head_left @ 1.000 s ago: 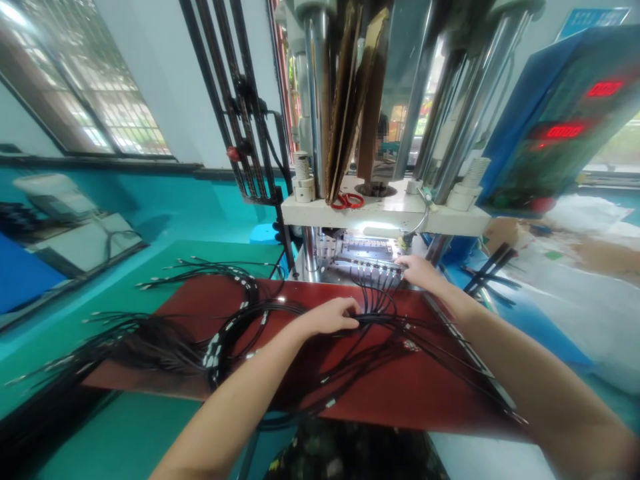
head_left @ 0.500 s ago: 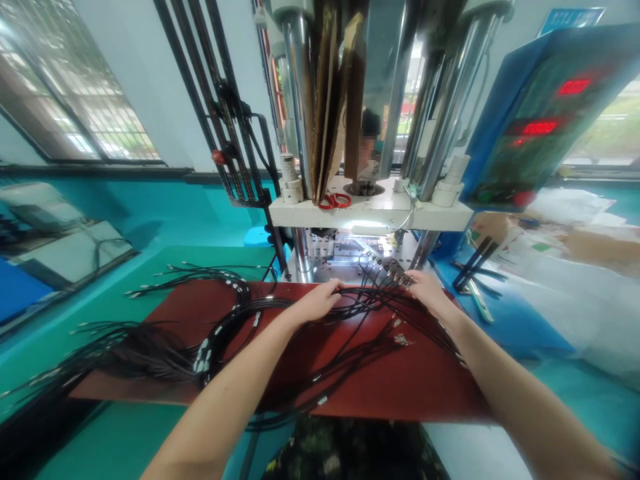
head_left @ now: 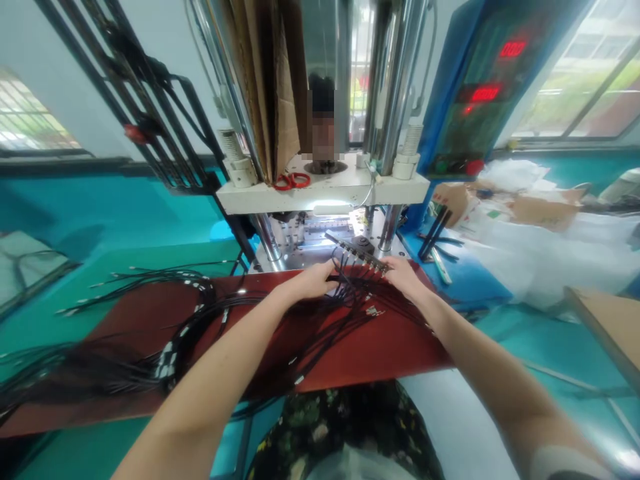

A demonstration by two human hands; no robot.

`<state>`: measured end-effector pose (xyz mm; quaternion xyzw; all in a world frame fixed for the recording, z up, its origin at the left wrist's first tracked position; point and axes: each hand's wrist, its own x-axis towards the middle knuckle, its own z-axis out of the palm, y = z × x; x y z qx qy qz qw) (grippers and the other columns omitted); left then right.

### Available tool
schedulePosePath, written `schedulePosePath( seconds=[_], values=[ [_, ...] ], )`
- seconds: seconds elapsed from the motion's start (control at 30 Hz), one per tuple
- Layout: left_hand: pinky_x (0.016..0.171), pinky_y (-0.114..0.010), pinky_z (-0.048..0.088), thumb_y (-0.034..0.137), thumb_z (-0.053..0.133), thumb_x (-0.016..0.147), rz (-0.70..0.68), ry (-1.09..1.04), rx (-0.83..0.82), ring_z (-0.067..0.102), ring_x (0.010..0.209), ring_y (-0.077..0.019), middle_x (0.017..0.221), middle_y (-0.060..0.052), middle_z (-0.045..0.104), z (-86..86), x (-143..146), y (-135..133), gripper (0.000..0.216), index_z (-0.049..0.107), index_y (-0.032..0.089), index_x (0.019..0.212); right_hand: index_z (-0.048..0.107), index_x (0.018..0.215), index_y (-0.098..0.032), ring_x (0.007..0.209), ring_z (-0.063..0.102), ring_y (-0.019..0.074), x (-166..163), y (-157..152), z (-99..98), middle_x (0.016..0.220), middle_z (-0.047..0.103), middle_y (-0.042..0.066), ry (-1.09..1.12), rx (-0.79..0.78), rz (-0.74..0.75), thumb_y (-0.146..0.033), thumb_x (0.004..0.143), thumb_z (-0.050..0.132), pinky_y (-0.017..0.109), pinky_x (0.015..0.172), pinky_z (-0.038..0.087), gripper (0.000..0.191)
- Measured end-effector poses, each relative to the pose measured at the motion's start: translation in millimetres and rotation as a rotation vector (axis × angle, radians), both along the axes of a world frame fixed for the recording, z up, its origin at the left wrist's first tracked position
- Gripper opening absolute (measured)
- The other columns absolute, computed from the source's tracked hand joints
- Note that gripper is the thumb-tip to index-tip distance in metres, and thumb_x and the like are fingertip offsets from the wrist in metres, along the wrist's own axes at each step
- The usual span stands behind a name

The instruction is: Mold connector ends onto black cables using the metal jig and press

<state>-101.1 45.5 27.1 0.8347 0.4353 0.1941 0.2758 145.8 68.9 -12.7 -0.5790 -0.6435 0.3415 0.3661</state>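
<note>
My right hand (head_left: 401,276) is closed on the near right end of a narrow metal strip (head_left: 361,255). Along the strip a row of black cables is seated, their free lengths hanging toward me. Just left of it, my left hand (head_left: 316,280) has its fingers curled around the bundle of black cables (head_left: 345,288); its fingertips are partly hidden among them. The strip slants in front of the press's lit lower bed (head_left: 325,230). More cables, with white tags, curve in a coil (head_left: 173,357) over the reddish-brown board (head_left: 350,357) on the left.
Above the bed is the press's white plate (head_left: 350,195), with red-handled scissors (head_left: 300,179) and cardboard (head_left: 285,107) on it. A blue control box (head_left: 470,87) stands at right. Pliers (head_left: 445,247) and a cutter knife (head_left: 441,268) are beside the press, near white plastic bags (head_left: 545,260).
My view has turned right, so the press appears further left. Along the cables my left hand has come closer to the strip. The right hand keeps its hold on the strip's end.
</note>
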Motion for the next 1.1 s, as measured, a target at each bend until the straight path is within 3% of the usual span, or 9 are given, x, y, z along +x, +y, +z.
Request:
schedulePosePath(
  seconds=[0.07, 0.17, 0.37, 0.57, 0.67, 0.87, 1.1],
  values=[
    [0.064, -0.024, 0.033, 0.029, 0.050, 0.075, 0.023, 0.061, 0.044, 0.049, 0.064, -0.0154, 0.068, 0.001, 0.055, 3.0, -3.6, 1.2, 0.013, 0.055, 0.020, 0.084, 0.065, 0.079, -0.017, 0.065, 0.057, 0.0170, 1.9, -4.7, -0.5, 0.068, 0.064, 0.000, 0.033, 0.005, -0.005, -0.017, 0.057, 0.048, 0.023, 0.055, 0.041, 0.027],
    [0.061, -0.024, 0.030, 0.037, 0.047, 0.078, 0.076, 0.119, 0.079, 0.044, 0.059, -0.0143, 0.061, 0.001, 0.049, 4.1, -19.0, 5.2, 0.020, 0.053, 0.020, 0.068, 0.063, 0.080, -0.017, 0.063, 0.057, 0.0170, 3.8, -9.7, -1.2, 0.067, 0.064, -0.001, 0.084, 0.017, -0.019, -0.016, 0.055, 0.046, 0.023, 0.053, 0.041, 0.030],
    [0.057, -0.024, 0.028, 0.030, 0.049, 0.072, 0.274, -0.026, 0.060, 0.041, 0.057, -0.0130, 0.056, 0.003, 0.046, -7.2, -61.2, 21.1, 0.019, 0.049, 0.018, 0.058, 0.062, 0.083, -0.017, 0.065, 0.059, 0.0177, 0.6, -17.1, -0.6, 0.073, 0.065, 0.000, 0.186, 0.014, -0.029, -0.017, 0.052, 0.042, 0.025, 0.055, 0.044, 0.037],
    [0.054, -0.023, 0.025, 0.025, 0.049, 0.064, 0.461, -0.082, 0.084, 0.039, 0.053, -0.0130, 0.049, 0.003, 0.042, -14.0, -102.8, 24.3, 0.016, 0.049, 0.018, 0.050, 0.060, 0.083, -0.017, 0.076, 0.059, 0.0193, -1.1, -27.6, -2.6, 0.080, 0.065, 0.002, 0.252, 0.080, -0.077, -0.017, 0.048, 0.039, 0.028, 0.066, 0.045, 0.040],
    [0.054, -0.023, 0.024, 0.022, 0.054, 0.057, 0.552, -0.119, 0.106, 0.038, 0.051, -0.0123, 0.046, 0.003, 0.042, -20.6, -119.1, 20.1, 0.012, 0.051, 0.018, 0.047, 0.059, 0.083, -0.017, 0.073, 0.058, 0.0190, -0.3, -31.1, -6.9, 0.079, 0.064, 0.002, 0.269, 0.112, -0.091, -0.017, 0.048, 0.038, 0.029, 0.067, 0.045, 0.041],
    [0.051, -0.023, 0.024, 0.023, 0.053, 0.060, 0.790, -0.329, 0.154, 0.038, 0.049, -0.0119, 0.044, 0.003, 0.042, -34.3, -149.7, 8.7, 0.013, 0.052, 0.018, 0.048, 0.059, 0.086, -0.017, 0.076, 0.059, 0.0204, -0.6, -36.9, -9.8, 0.081, 0.065, 0.003, 0.307, 0.137, -0.091, -0.017, 0.048, 0.039, 0.030, 0.068, 0.045, 0.043],
    [0.047, -0.022, 0.026, 0.028, 0.052, 0.064, 1.032, -0.750, 0.263, 0.032, 0.044, -0.0087, 0.041, 0.005, 0.034, -31.0, -176.2, -37.0, 0.024, 0.039, 0.018, 0.046, 0.060, 0.085, -0.023, 0.090, 0.059, 0.0274, 3.4, -35.1, -11.2, 0.088, 0.066, 0.005, 0.302, 0.057, -0.115, -0.020, 0.046, 0.047, 0.040, 0.084, 0.043, 0.041]
  ],
)
